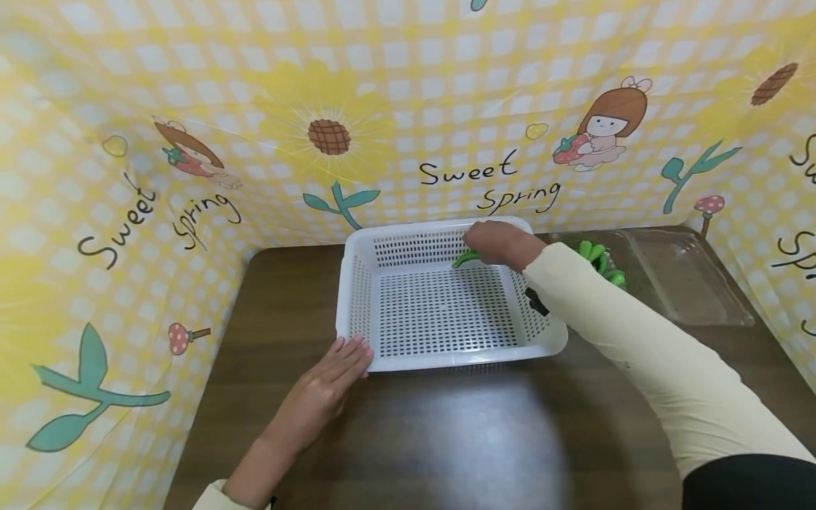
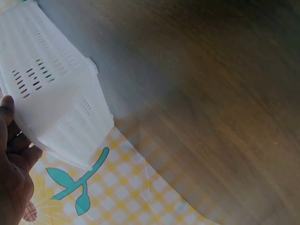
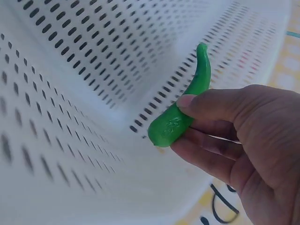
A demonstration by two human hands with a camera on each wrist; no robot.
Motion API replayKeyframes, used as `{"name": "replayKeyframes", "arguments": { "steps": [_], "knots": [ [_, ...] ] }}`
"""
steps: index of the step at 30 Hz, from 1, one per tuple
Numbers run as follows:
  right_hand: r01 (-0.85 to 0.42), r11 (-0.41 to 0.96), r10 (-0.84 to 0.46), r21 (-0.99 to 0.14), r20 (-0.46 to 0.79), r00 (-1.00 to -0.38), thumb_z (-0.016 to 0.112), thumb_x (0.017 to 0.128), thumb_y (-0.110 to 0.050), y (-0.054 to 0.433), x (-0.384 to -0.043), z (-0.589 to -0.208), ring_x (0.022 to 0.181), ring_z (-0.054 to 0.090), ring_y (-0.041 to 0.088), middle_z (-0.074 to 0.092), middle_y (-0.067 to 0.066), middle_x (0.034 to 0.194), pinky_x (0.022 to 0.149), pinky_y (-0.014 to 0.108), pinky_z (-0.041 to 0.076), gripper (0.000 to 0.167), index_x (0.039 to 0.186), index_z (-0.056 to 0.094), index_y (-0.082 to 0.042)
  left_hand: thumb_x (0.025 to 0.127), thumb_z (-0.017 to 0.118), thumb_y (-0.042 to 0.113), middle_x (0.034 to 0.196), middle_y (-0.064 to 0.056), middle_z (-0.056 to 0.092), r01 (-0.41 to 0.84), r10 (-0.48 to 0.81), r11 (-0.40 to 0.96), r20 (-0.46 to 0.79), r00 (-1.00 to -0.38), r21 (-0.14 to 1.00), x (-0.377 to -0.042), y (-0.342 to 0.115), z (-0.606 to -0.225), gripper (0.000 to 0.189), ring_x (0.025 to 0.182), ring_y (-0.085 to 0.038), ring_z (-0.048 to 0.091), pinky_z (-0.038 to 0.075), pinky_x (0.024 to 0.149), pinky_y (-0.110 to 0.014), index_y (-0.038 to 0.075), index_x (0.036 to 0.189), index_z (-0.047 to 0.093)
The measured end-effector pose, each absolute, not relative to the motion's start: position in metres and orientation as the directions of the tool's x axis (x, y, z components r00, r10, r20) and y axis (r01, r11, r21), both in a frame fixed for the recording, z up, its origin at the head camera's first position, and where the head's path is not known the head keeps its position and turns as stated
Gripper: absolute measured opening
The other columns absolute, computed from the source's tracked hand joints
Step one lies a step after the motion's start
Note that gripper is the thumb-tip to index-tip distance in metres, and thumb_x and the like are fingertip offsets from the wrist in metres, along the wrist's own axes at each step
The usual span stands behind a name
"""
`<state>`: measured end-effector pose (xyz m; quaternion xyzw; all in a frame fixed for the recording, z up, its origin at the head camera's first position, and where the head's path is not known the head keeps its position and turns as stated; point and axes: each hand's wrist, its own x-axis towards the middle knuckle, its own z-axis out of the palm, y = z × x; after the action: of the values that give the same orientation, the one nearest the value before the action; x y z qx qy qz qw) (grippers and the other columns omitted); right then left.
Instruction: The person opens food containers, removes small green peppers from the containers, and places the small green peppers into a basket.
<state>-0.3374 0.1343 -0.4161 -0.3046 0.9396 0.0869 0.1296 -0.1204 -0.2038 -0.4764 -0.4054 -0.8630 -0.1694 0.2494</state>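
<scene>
A white perforated plastic basket (image 1: 446, 312) stands on the table, with bare floor showing inside it. My left hand (image 1: 331, 375) holds its near left corner, fingers over the rim; in the left wrist view, the left hand (image 2: 16, 164) has the thumb against the outer wall. Over the basket's far right part, my right hand (image 1: 500, 243) holds a green chili pepper (image 1: 467, 257). The right wrist view shows the right hand (image 3: 243, 136) pinching the curved, glossy chili pepper (image 3: 171, 126) between thumb and fingers, its thin end pointing up.
Right of the basket lies a clear plastic tray (image 1: 685, 276) with several green peppers (image 1: 599, 261) in its left part, partly behind my right sleeve. A yellow checked cloth (image 1: 395, 106) hangs behind and beside the brown table (image 1: 287, 304).
</scene>
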Motion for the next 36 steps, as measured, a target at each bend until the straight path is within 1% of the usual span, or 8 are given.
{"name": "replayKeyframes", "arguments": {
  "steps": [3, 5, 11, 16, 23, 26, 32, 36],
  "knots": [
    [-0.580, 0.807, -0.525, 0.111, -0.315, -0.791, 0.065, 0.095, 0.003, 0.132, -0.341, -0.425, 0.071, 0.055, 0.018, 0.071, 0.010, 0.090, 0.066, 0.028, 0.051, 0.009, 0.097, 0.067, -0.006, 0.113, 0.035, 0.020, 0.126, -0.021, 0.071, 0.793, 0.619, 0.606, 0.587, -0.521, 0.065, -0.122, -0.201, -0.475, 0.045, 0.118, -0.035, 0.070, 0.046, 0.119, -0.041, -0.005, 0.124, 0.070],
    [-0.556, 0.823, -0.499, 0.114, -0.321, -0.805, 0.066, 0.096, 0.001, 0.131, -0.341, -0.431, 0.075, 0.059, 0.018, 0.072, 0.010, 0.095, 0.073, 0.030, 0.056, 0.010, 0.102, 0.069, -0.005, 0.113, 0.035, 0.020, 0.126, -0.021, 0.071, 0.792, 0.621, 0.608, 0.588, -0.518, 0.057, -0.123, -0.201, -0.474, 0.045, 0.118, -0.035, 0.071, 0.048, 0.118, -0.042, -0.005, 0.124, 0.070],
    [-0.508, 0.860, -0.473, 0.043, -0.305, -0.827, 0.066, 0.097, -0.004, 0.132, -0.338, -0.450, 0.084, 0.063, 0.019, 0.074, 0.010, 0.102, 0.085, 0.033, 0.059, 0.011, 0.105, 0.072, -0.008, 0.113, 0.035, 0.022, 0.126, -0.021, 0.071, 0.780, 0.619, 0.623, 0.568, -0.542, 0.065, -0.121, -0.202, -0.474, 0.046, 0.119, -0.034, 0.070, 0.050, 0.115, -0.045, -0.005, 0.123, 0.071],
    [-0.516, 0.855, -0.489, 0.058, -0.246, -0.837, 0.067, 0.095, -0.002, 0.132, -0.335, -0.459, 0.086, 0.065, 0.020, 0.075, 0.011, 0.102, 0.086, 0.034, 0.060, 0.012, 0.102, 0.074, -0.008, 0.113, 0.036, 0.022, 0.126, -0.022, 0.071, 0.782, 0.617, 0.618, 0.569, -0.543, 0.076, -0.121, -0.202, -0.476, 0.045, 0.119, -0.034, 0.070, 0.051, 0.114, -0.046, -0.005, 0.123, 0.071],
    [-0.524, 0.849, -0.504, 0.073, -0.187, -0.843, 0.069, 0.095, -0.002, 0.128, -0.330, -0.461, 0.087, 0.069, 0.021, 0.077, 0.011, 0.103, 0.086, 0.036, 0.063, 0.014, 0.106, 0.075, -0.008, 0.113, 0.036, 0.019, 0.125, -0.022, 0.071, 0.793, 0.614, 0.604, 0.589, -0.526, 0.079, -0.120, -0.201, -0.478, 0.044, 0.116, -0.035, 0.071, 0.044, 0.121, -0.039, -0.005, 0.123, 0.071],
    [-0.512, 0.856, -0.496, 0.069, -0.170, -0.852, 0.068, 0.096, -0.002, 0.128, -0.330, -0.459, 0.088, 0.069, 0.022, 0.076, 0.012, 0.104, 0.087, 0.036, 0.063, 0.012, 0.105, 0.073, -0.006, 0.113, 0.036, 0.020, 0.125, -0.021, 0.072, 0.790, 0.615, 0.609, 0.584, -0.530, 0.076, -0.119, -0.202, -0.478, 0.044, 0.116, -0.035, 0.071, 0.046, 0.120, -0.041, -0.005, 0.123, 0.071],
    [-0.516, 0.845, -0.506, 0.140, -0.102, -0.857, 0.062, 0.100, -0.006, 0.140, -0.332, -0.434, 0.082, 0.069, 0.025, 0.073, 0.013, 0.098, 0.074, 0.038, 0.064, 0.008, 0.104, 0.069, -0.005, 0.113, 0.036, 0.022, 0.126, -0.021, 0.072, 0.786, 0.618, 0.613, 0.570, -0.542, 0.082, -0.120, -0.203, -0.478, 0.045, 0.119, -0.034, 0.070, 0.053, 0.111, -0.047, -0.004, 0.123, 0.071],
    [-0.518, 0.847, -0.519, 0.118, -0.022, -0.854, 0.063, 0.099, -0.009, 0.166, -0.328, -0.408, 0.083, 0.070, 0.026, 0.073, 0.012, 0.099, 0.069, 0.039, 0.064, 0.011, 0.107, 0.070, -0.006, 0.112, 0.039, 0.021, 0.126, -0.020, 0.072, 0.793, 0.612, 0.603, 0.586, -0.531, 0.088, -0.122, -0.203, -0.479, 0.043, 0.118, -0.034, 0.071, 0.054, 0.110, -0.048, -0.005, 0.123, 0.071]
  ]
}}
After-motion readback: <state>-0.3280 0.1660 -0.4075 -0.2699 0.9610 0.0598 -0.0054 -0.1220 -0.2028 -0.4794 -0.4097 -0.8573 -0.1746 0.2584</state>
